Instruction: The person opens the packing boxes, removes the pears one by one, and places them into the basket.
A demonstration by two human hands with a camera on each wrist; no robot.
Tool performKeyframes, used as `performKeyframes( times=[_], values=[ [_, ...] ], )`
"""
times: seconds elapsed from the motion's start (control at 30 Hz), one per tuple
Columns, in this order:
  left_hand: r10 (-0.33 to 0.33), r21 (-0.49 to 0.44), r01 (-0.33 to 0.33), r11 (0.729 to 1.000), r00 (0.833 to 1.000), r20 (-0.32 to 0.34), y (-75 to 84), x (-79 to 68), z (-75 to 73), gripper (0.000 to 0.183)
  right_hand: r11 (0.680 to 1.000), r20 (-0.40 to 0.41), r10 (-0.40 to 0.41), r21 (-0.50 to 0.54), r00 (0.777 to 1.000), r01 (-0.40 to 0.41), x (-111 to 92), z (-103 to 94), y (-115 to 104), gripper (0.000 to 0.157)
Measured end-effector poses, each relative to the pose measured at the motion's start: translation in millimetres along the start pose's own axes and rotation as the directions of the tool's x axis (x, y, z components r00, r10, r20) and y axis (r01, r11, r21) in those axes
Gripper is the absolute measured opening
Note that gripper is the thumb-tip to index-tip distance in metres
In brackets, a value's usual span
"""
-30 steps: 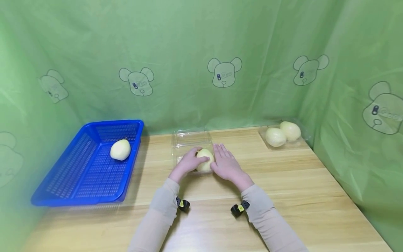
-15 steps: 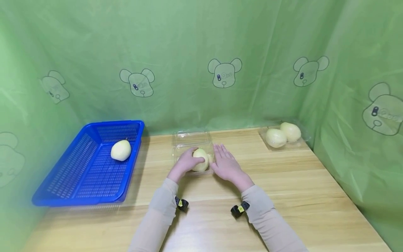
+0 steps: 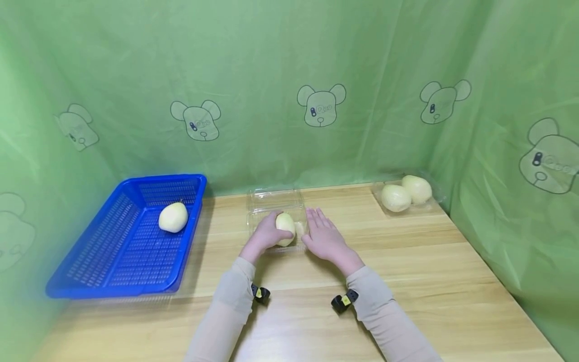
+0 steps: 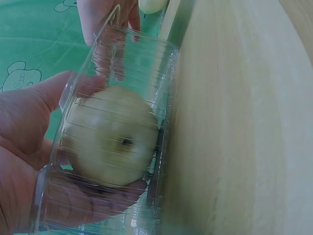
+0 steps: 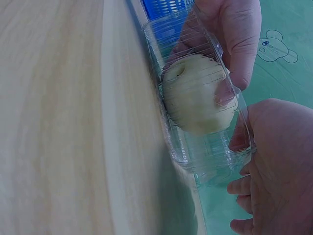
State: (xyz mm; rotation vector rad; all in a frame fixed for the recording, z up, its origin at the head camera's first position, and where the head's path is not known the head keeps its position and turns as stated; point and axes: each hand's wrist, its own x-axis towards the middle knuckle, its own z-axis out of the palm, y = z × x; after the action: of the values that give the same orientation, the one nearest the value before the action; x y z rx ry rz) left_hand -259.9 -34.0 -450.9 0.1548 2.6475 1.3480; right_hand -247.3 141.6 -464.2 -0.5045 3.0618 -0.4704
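Observation:
A clear plastic clamshell box (image 3: 275,200) stands on the table, its lid folded back toward the curtain. In its tray sits a pale yellow pear (image 3: 286,229), on the left side. My left hand (image 3: 267,232) grips this pear, thumb in front and fingers behind it; the left wrist view shows it through the ribbed plastic wall (image 4: 110,142). At the box's right end rests my right hand (image 3: 324,235), fingers straight and together. In the right wrist view its thumb (image 5: 238,136) reaches over the rim and shows through the plastic.
A blue plastic basket (image 3: 149,251) stands at the left with one pear (image 3: 173,217) in it. At the back right, a clear package (image 3: 422,205) holds two pears (image 3: 396,197). A green curtain (image 3: 262,65) surrounds the wooden table (image 3: 407,271).
My left hand has moved the gripped pear leftward inside the box, away from the right hand. Its right part is now uncovered. My right hand stays in place.

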Motion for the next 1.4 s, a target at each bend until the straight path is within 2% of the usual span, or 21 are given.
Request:
performKeyframes(
  times=[0.17,0.37,0.6,0.87,1.13,1.4],
  values=[
    [0.005,0.025,-0.005,1.0,1.0,-0.003,1.0,-2.3,0.5,0.086,1.0,0.022,0.007,0.003,1.0,-0.007,-1.5,-0.2,-0.5,0.068],
    [0.009,0.041,-0.008,0.999,1.0,-0.019,5.0,-2.4,-3.4,0.087,1.0,-0.002,-0.003,0.008,1.0,0.003,0.8,-2.7,-1.2,0.068],
    [0.016,0.053,-0.015,0.998,1.0,-0.024,7.2,-3.9,-7.5,0.087,1.0,0.01,-0.005,0.005,1.0,0.005,3.3,-1.1,-1.3,0.068],
    [0.051,0.053,-0.049,0.997,0.998,-0.043,6.8,-3.0,-13.9,0.085,1.0,0.009,-0.008,0.005,1.0,0.008,3.2,-2.3,-1.0,0.067],
    [0.032,0.004,-0.032,0.999,0.995,-0.097,11.4,-9.2,-33.9,0.082,1.0,0.023,-0.004,0.023,1.0,0.003,0.5,-3.8,-1.5,0.069],
    [0.033,-0.001,-0.034,0.999,0.985,-0.171,11.6,-17.3,-67.8,0.084,1.0,0.022,-0.009,0.016,1.0,0.009,1.7,-2.4,-1.3,0.069]
  ],
)
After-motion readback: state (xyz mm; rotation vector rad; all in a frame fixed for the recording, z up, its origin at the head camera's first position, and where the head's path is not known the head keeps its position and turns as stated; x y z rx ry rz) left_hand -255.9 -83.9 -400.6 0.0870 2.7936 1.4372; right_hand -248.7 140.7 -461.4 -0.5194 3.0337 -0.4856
